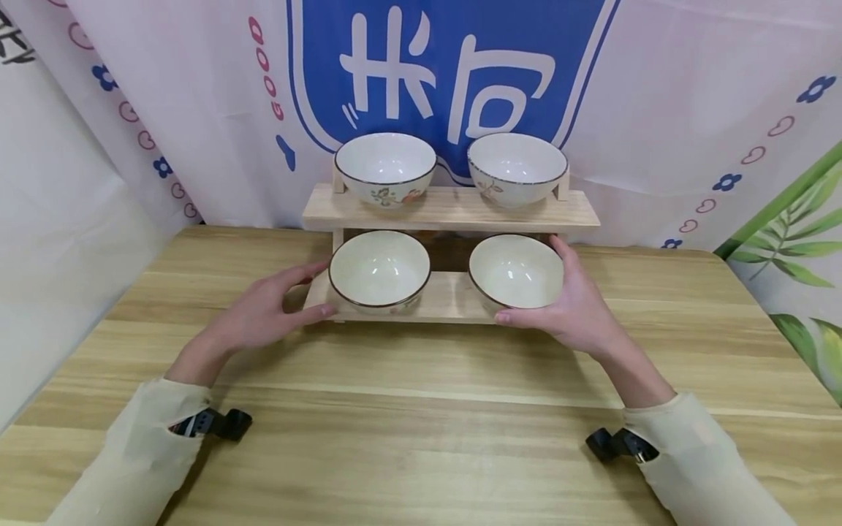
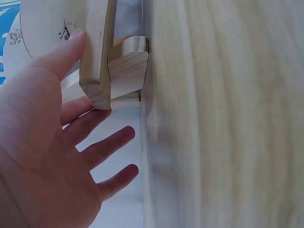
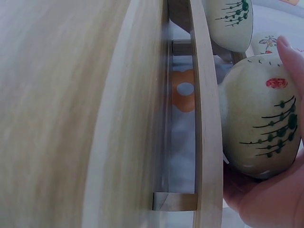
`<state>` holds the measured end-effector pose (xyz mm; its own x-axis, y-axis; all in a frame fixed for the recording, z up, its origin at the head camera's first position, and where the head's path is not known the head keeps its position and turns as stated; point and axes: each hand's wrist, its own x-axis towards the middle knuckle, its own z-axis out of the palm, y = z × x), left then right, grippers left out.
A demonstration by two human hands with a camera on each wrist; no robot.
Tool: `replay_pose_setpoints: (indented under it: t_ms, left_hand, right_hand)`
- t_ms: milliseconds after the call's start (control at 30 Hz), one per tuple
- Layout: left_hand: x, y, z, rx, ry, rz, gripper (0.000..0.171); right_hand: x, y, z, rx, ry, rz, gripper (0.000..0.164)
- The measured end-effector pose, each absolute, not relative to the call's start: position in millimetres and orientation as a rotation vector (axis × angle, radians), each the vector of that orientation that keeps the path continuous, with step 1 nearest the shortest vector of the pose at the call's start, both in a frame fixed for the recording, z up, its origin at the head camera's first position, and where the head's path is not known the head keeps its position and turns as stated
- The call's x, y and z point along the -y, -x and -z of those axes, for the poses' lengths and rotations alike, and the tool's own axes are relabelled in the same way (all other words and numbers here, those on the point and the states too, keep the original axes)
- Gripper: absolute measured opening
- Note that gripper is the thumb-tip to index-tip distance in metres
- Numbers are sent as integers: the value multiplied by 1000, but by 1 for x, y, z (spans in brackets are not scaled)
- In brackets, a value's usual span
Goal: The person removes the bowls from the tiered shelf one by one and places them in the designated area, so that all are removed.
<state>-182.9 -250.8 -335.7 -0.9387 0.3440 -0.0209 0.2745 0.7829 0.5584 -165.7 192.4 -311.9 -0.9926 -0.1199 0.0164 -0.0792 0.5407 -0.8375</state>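
Four-sided support is given by a two-tier wooden rack [image 1: 454, 212] bearing several bowls. At the lower tier's right, my right hand [image 1: 582, 307] grips a cream bowl [image 1: 516, 270], thumb in front and fingers around its far side. The right wrist view shows that bowl's green-and-red painted side [image 3: 266, 114] beside the shelf edge. My left hand [image 1: 263, 307] is at the lower shelf's left end, next to another cream bowl [image 1: 380, 268]. In the left wrist view, its thumb lies along the shelf board [image 2: 97, 61] and its other fingers are spread, fairly straight.
Two white-lined bowls, one with floral painting [image 1: 386, 164] and one with a speckled rim [image 1: 517, 164], stand on the upper tier. Behind the rack hangs a printed curtain [image 1: 217, 95]. The wood-grain table [image 1: 421, 409] extends in front.
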Motion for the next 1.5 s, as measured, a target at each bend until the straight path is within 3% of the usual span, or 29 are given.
replay_pose_setpoints:
  t_ms: [900,1500]
  left_hand:
    - [250,180,333,-2844,-393,-786,85]
    - [249,181,332,-2818,-390,-804,84]
  right_hand:
    - [-193,165,314,-2672,165,1510,137]
    - [-202,159,307,-2688,351,1495,127]
